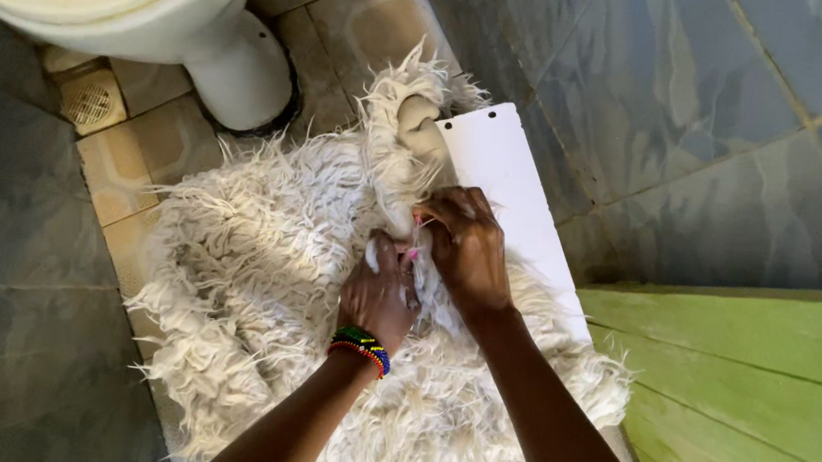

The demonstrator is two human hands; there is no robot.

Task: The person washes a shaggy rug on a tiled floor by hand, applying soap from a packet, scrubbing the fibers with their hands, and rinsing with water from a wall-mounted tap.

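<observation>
Head view: shaggy white rug [254,296] on tiled floor [135,174], toilet [151,5].

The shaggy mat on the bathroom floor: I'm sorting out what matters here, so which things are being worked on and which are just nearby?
In hand:
- shaggy white mat
- left hand, pressing on it
- right hand, pinching strands

Just nearby:
- toilet
- floor drain
- white board
- green door

Shaggy woolly rug [255,286], glossy toilet [151,5]
</observation>
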